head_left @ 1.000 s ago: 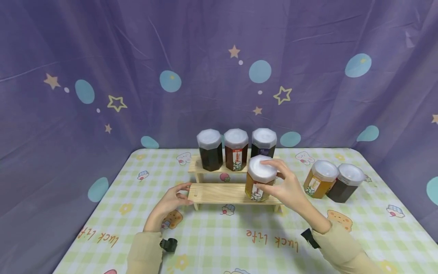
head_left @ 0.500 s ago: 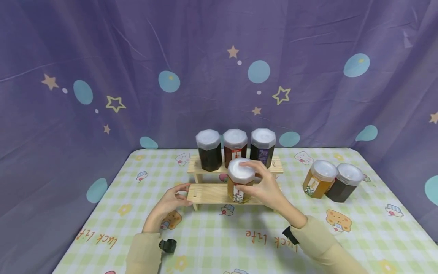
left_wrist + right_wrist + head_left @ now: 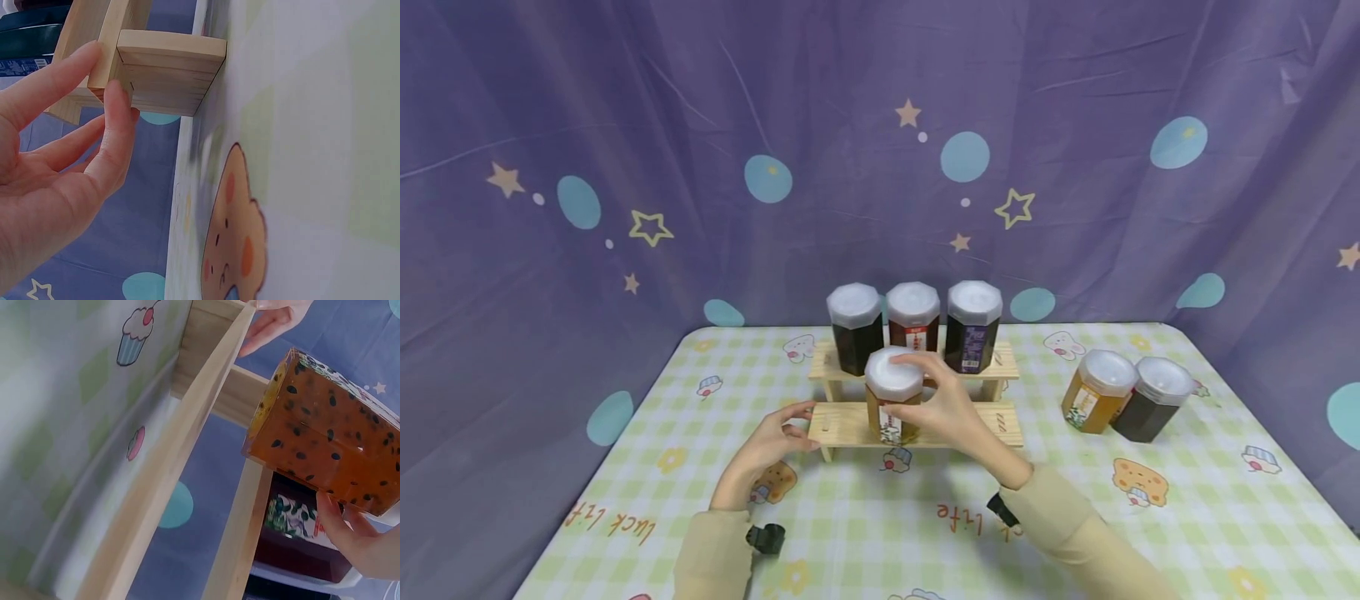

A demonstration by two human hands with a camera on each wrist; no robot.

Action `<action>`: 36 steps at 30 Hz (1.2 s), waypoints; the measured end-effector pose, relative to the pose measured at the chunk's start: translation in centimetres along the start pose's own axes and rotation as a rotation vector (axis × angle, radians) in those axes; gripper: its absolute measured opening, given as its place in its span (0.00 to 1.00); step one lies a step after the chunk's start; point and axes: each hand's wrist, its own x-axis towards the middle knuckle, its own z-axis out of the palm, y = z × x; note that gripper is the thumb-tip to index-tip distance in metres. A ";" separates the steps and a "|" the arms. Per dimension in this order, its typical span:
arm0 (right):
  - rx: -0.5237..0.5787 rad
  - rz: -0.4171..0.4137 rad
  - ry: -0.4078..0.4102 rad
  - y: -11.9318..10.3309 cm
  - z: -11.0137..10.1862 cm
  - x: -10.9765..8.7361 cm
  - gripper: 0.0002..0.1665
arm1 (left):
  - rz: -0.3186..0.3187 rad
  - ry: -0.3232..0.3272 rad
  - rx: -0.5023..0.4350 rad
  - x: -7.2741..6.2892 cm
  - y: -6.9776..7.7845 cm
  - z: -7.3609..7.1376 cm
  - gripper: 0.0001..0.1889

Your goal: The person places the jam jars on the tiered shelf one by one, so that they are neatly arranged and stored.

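Note:
A two-tier wooden shelf (image 3: 842, 425) stands on the table. At the left end of its lower board, my left hand (image 3: 775, 437) pinches the wood between thumb and finger, as the left wrist view (image 3: 69, 162) also shows. My right hand (image 3: 953, 410) grips an amber jam jar (image 3: 877, 408) with a white lid. Dark seeds fill this jar (image 3: 331, 437) in the right wrist view, where its base hangs slightly tilted, a gap away from the lower board. Behind it on the upper tier are a dark jar (image 3: 859, 348), a red-labelled jar (image 3: 913, 333) and a purple-labelled jar (image 3: 970, 333).
To the right on the checked tablecloth (image 3: 865, 533), another amber jar (image 3: 1097, 396) and a dark jar (image 3: 1150, 408) stand side by side, touching or nearly so. A purple curtain (image 3: 850, 242) hangs behind the table.
My right hand has carried the amber jar leftward along the lower tier, from its right part to left of its middle. My left hand keeps its grip on the shelf end.

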 end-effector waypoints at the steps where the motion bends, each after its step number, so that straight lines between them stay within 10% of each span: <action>1: 0.001 -0.008 0.001 0.0 0.2 0.1 0.30 | -0.002 0.001 0.001 0.1 -0.1 0.0 0.35; 7: 0.017 -0.009 -0.011 0.8 1.4 0.5 0.31 | 0.000 0.001 0.007 -0.8 1.5 0.3 0.34; 16: 0.043 0.004 -0.008 4.0 3.5 1.2 0.33 | 0.002 0.004 0.005 0.6 -1.1 -0.2 0.35; 36: 0.020 0.009 -0.044 4.1 5.6 1.6 0.31 | 0.026 -0.016 0.020 0.4 -1.1 -0.3 0.35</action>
